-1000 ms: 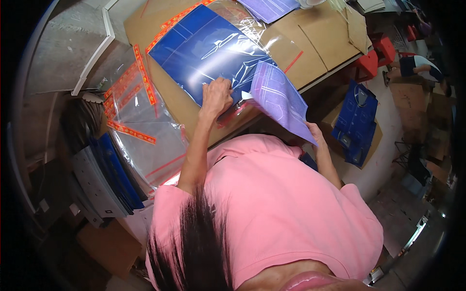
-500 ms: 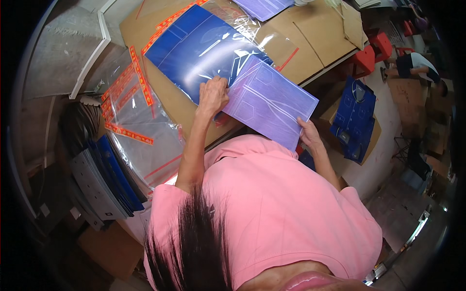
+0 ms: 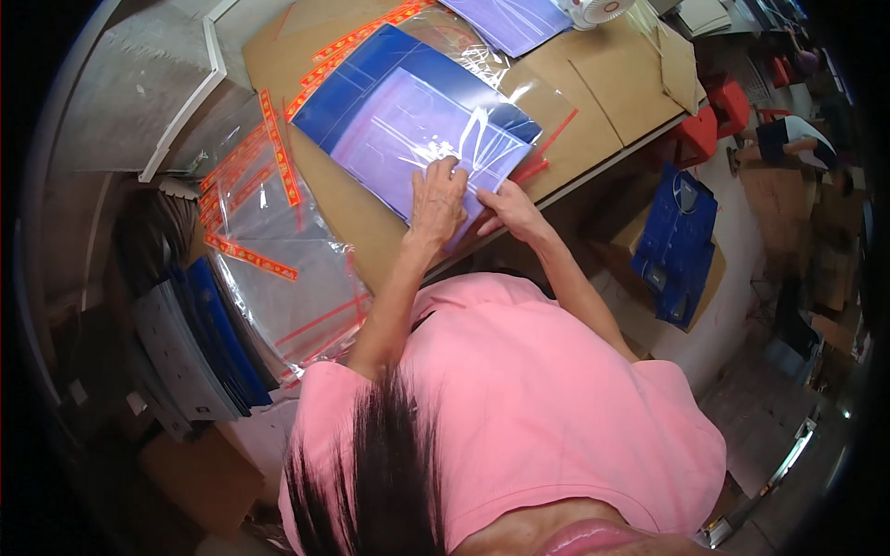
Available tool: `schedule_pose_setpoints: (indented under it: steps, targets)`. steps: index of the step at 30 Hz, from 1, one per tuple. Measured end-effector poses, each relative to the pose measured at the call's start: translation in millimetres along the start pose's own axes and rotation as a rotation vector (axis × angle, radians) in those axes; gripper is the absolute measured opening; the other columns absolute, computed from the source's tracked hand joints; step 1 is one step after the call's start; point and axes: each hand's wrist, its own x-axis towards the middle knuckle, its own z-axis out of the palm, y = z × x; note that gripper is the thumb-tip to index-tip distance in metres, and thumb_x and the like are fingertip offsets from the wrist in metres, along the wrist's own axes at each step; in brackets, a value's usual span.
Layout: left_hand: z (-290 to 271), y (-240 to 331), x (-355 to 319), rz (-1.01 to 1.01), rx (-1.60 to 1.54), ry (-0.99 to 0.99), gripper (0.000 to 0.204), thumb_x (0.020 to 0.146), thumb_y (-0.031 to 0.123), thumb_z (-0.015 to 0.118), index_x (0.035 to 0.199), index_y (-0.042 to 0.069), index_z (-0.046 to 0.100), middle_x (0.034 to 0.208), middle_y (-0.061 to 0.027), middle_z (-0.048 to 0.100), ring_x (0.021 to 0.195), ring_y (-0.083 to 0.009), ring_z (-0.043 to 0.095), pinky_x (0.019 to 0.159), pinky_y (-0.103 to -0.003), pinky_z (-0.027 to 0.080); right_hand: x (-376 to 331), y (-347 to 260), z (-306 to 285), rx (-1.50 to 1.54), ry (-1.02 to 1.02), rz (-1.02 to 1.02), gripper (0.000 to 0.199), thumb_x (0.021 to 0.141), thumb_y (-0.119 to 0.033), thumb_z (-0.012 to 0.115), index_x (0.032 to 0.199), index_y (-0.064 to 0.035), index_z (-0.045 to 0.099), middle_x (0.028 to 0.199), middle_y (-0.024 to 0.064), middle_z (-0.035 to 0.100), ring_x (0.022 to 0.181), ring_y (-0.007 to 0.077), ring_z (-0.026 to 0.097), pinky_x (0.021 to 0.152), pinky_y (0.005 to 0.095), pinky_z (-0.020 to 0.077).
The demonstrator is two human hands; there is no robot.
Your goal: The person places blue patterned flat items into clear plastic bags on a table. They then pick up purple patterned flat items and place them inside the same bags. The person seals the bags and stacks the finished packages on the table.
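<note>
A purple printed sheet (image 3: 380,125) with white line drawings lies mostly inside a clear plastic bag, over a dark blue sheet (image 3: 348,79). Glare on the film partly hides its print. The near end of the purple sheet sticks out toward the table's front edge. My left hand (image 3: 438,199) rests on the near part of the bag, fingers stretched out on the film. At the sheet's near right corner, my right hand (image 3: 515,211) grips the edge, thumb on top and fingers partly hidden below.
Clear bags with red-and-orange strips (image 3: 278,241) hang over the table's left side. Further purple sheets (image 3: 514,23) and a small white fan (image 3: 598,11) are at the back of the brown table (image 3: 593,120). Red stools (image 3: 700,134) and blue printed pieces (image 3: 677,246) stand to the right.
The purple sheet has moved left and away from me, into the bag over the blue sheet. My right hand moved left with it; my left hand shifted slightly right, its fingers now stretched out.
</note>
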Motion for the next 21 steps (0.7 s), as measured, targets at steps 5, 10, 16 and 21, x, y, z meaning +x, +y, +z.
schedule_pose_setpoints:
  steps: [5, 10, 16, 21]
  targets:
    - [-6, 3, -8, 0.056, -0.158, 0.102, 0.021, 0.068, 0.000, 0.054, 0.090, 0.000, 0.055, 0.108, -0.0161, 0.053, 0.099, -0.0317, 0.051, 0.081, -0.040, 0.039, 60, 19, -4, 0.004, 0.072, 0.098, 0.021, 0.087, -0.018, 0.054, 0.092, 0.0029, 0.055, 0.073, 0.0099, 0.061, 0.051, 0.0184, 0.059, 0.040, 0.0296, 0.0507]
    - [3, -6, -20, 0.043, -0.249, 0.131, 0.032, 0.062, 0.003, 0.061, 0.094, 0.002, 0.054, 0.106, -0.0115, 0.050, 0.101, -0.0281, 0.047, 0.080, -0.041, 0.035, 73, 32, 13, 0.200, 0.083, 0.098, 0.018, 0.087, -0.018, 0.057, 0.092, -0.0032, 0.050, 0.072, 0.0069, 0.056, 0.054, 0.0169, 0.058, 0.042, 0.0299, 0.0490]
    - [16, -20, -28, 0.038, -0.247, 0.121, 0.028, 0.062, 0.002, 0.061, 0.089, 0.002, 0.053, 0.103, -0.0131, 0.051, 0.099, -0.0289, 0.049, 0.083, -0.041, 0.036, 89, 59, 12, 0.224, 0.118, 0.046, 0.025, 0.087, -0.021, 0.058, 0.086, 0.0016, 0.050, 0.075, 0.0095, 0.057, 0.057, 0.0181, 0.059, 0.048, 0.0310, 0.0527]
    - [32, -44, -38, -0.022, -0.381, 0.082, 0.027, 0.066, 0.005, 0.063, 0.092, 0.001, 0.055, 0.110, -0.0168, 0.051, 0.103, -0.0336, 0.048, 0.091, -0.042, 0.036, 63, 33, 8, -0.090, -0.059, 0.276, 0.036, 0.088, -0.036, 0.053, 0.091, -0.0004, 0.058, 0.078, 0.0122, 0.063, 0.063, 0.0209, 0.063, 0.055, 0.0285, 0.0545]
